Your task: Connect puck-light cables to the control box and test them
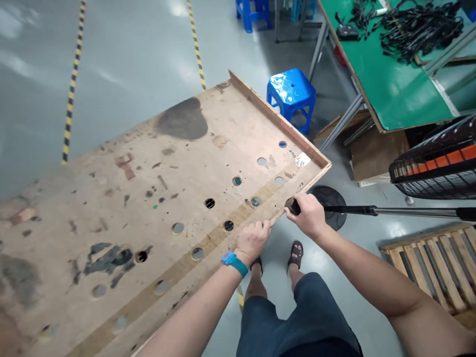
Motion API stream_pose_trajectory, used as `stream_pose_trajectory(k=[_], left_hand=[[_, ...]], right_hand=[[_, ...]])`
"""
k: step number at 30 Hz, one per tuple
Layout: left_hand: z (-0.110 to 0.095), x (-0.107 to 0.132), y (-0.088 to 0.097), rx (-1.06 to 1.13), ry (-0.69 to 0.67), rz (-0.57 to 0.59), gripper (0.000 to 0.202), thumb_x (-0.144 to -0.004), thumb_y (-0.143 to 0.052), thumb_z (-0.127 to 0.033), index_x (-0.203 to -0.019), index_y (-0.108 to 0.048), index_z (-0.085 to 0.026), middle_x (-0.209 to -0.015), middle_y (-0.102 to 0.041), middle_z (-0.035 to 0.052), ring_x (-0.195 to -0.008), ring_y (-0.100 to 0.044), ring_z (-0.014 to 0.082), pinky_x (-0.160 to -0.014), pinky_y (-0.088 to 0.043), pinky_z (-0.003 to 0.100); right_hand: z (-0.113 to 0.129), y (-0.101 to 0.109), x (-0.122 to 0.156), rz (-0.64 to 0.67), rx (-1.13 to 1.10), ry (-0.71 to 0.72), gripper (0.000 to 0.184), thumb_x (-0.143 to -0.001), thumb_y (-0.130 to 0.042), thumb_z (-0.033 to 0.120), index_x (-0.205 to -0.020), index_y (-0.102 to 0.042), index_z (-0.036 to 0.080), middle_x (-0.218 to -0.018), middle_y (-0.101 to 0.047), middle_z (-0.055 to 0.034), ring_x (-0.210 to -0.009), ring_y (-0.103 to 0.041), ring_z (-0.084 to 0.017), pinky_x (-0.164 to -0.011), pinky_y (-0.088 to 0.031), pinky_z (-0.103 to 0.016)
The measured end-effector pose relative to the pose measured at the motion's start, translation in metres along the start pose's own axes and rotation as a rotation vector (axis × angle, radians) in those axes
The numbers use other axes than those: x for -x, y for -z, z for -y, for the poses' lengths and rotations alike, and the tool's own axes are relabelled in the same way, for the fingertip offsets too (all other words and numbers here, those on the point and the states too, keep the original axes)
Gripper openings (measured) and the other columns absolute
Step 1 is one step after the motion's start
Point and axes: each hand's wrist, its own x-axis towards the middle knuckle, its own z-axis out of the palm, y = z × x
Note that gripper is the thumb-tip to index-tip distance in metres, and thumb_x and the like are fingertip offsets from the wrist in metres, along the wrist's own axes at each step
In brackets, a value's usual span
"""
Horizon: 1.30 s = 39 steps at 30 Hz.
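Bare forearms (pixel 208 297) reach to a long, stained, tan plywood board (pixel 238 134), low-rimmed and perforated. Along its near edge, the left hand (pixel 254 242), with a turquoise wristband (pixel 240 265), grips the rim. The right hand (pixel 309 212) clasps, apparently, a small black object (pixel 295 207) there. Near the right corner, a white label (pixel 303 159) bears unreadable dark marks.

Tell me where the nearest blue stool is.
In the head view, upper right of centre, the nearest blue stool stands past the raised edge of the wooden board, left of the green table.
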Motion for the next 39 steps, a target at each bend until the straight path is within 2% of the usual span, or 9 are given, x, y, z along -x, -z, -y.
stream_pose_trajectory(k=[7, 10, 14, 18, 22, 27, 30, 35, 39], left_hand=[[0.032, 0.093, -0.005, -0.026, 0.261, -0.279, 0.058, -0.099, -0.047, -0.065, -0.113, -0.062, -0.010, -0.095, -0.063, 0.0159, -0.089, -0.058, 0.0325, -0.075, -0.042, 0.041], [0.056, 0.159, -0.025, -0.057, 0.312, -0.415, 0.064, -0.100, -0.049, -0.063, -0.130, -0.056, -0.007, -0.113, -0.064, 0.0218, -0.104, -0.059, 0.0353, -0.085, -0.044, 0.043], [0.073, 0.211, -0.050, -0.029, 0.255, -0.392, 0.034, -0.104, -0.054, -0.043, -0.116, -0.061, -0.012, -0.105, -0.066, 0.0164, -0.097, -0.060, 0.0301, -0.082, -0.045, 0.040], [0.076, 0.217, -0.056, 0.062, 0.224, -0.342, 0.011, -0.103, -0.055, -0.023, -0.106, -0.062, -0.014, -0.095, -0.064, 0.0105, -0.089, -0.057, 0.0250, -0.080, -0.047, 0.036], [0.077, 0.215, -0.050, 0.097, 0.229, -0.347, 0.013, -0.104, -0.053, -0.023, -0.101, -0.063, -0.015, -0.091, -0.063, 0.0099, -0.086, -0.055, 0.0255, -0.078, -0.047, 0.037], [0.078, 0.217, -0.045, 0.110, 0.228, -0.374, 0.015, -0.104, -0.052, -0.022, -0.096, -0.064, -0.016, -0.088, -0.060, 0.0091, -0.084, -0.054, 0.0256, -0.076, -0.046, 0.037], [0.078, 0.217, -0.045, 0.128, 0.229, -0.382, 0.014, -0.103, -0.054, -0.022, -0.097, -0.064, -0.016, -0.089, -0.061, 0.0093, -0.086, -0.054, 0.0261, -0.078, -0.046, 0.037], [0.078, 0.219, -0.050, 0.136, 0.225, -0.395, 0.013, -0.103, -0.054, -0.020, -0.101, -0.065, -0.013, -0.091, -0.062, 0.0111, -0.089, -0.053, 0.0272, -0.078, -0.046, 0.038], [0.078, 0.219, -0.049, 0.145, 0.241, -0.369, 0.014, -0.103, -0.054, -0.022, -0.102, -0.066, -0.014, -0.091, -0.062, 0.0105, -0.088, -0.053, 0.0266, -0.079, -0.046, 0.037]], right_hand=[[0.000, 0.006, -0.004, 0.033, 0.014, -0.012, 0.027, -0.086, -0.072, 0.037, -0.106, -0.065, 0.020, -0.095, -0.072, -0.0066, -0.089, -0.064, -0.025, -0.081, -0.050, -0.036], [0.000, 0.004, -0.004, 0.043, 0.009, -0.019, 0.029, -0.087, -0.071, 0.040, -0.106, -0.066, 0.019, -0.097, -0.073, -0.0076, -0.091, -0.065, -0.026, -0.083, -0.051, -0.037], [-0.004, 0.001, -0.008, 0.066, 0.000, -0.050, 0.033, -0.087, -0.069, 0.045, -0.107, -0.067, 0.019, -0.101, -0.074, -0.0094, -0.094, -0.066, -0.028, -0.085, -0.053, -0.040], [0.015, 0.020, -0.013, 0.051, -0.003, -0.083, 0.036, -0.086, -0.069, 0.052, -0.102, -0.067, 0.020, -0.096, -0.074, -0.0097, -0.090, -0.067, -0.029, -0.082, -0.055, -0.044], [0.078, 0.054, -0.007, -0.162, -0.134, -0.018, 0.039, -0.087, -0.073, 0.050, -0.113, -0.064, 0.023, -0.107, -0.073, -0.0090, -0.098, -0.070, -0.028, -0.090, -0.057, -0.047], [0.141, 0.025, 0.016, -0.129, -0.219, 0.170, 0.032, -0.087, -0.073, 0.039, -0.111, -0.060, 0.023, -0.108, -0.073, -0.0101, -0.096, -0.071, -0.027, -0.085, -0.060, -0.045], [0.147, 0.008, 0.016, 0.024, -0.133, 0.178, 0.021, -0.090, -0.069, 0.036, -0.103, -0.062, 0.022, -0.093, -0.073, -0.0061, -0.084, -0.070, -0.025, -0.076, -0.059, -0.041], [0.156, 0.032, 0.005, -0.194, -0.198, 0.158, 0.037, -0.088, -0.075, 0.040, -0.118, -0.060, 0.024, -0.111, -0.072, -0.0081, -0.099, -0.070, -0.026, -0.090, -0.059, -0.045], [0.146, 0.006, 0.016, -0.114, -0.171, 0.198, 0.028, -0.089, -0.071, 0.038, -0.111, -0.061, 0.023, -0.105, -0.073, -0.0090, -0.096, -0.070, -0.026, -0.086, -0.059, -0.044]])
